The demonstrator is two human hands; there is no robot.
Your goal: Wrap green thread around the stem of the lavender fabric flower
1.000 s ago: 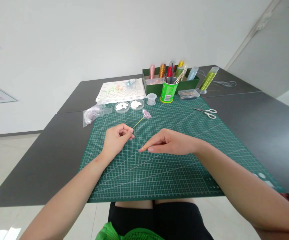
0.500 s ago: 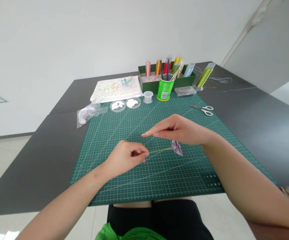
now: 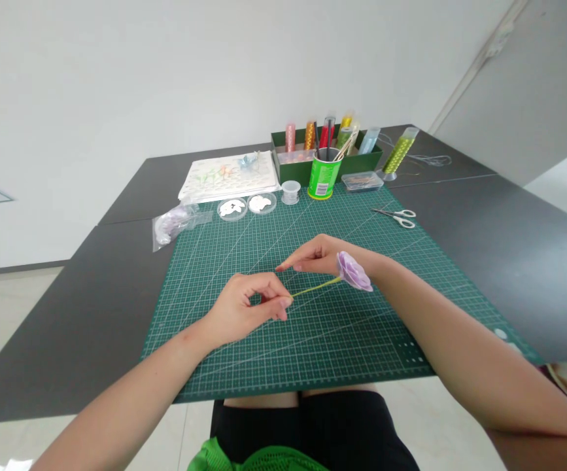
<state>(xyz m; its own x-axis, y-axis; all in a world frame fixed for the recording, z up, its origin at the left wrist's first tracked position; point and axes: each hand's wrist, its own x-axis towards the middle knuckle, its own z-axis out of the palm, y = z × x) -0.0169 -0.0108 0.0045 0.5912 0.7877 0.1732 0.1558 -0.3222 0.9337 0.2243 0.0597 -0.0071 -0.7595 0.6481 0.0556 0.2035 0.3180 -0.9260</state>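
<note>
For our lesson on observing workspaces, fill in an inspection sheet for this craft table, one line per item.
Surface: green gridded cutting mat on a dark grey table.
Job's things: lilac paper flower on a thin green wire stem.
Clutter: green cup of tools, white-handled scissors, two clear round dishes, dark green box of coloured tubes.
Grips: left hand pinches the stem's end; right hand behind the flower, grip unclear.
Cables: thin wire loop at the far edge.
Surroundings: white wall, pale floor.
</note>
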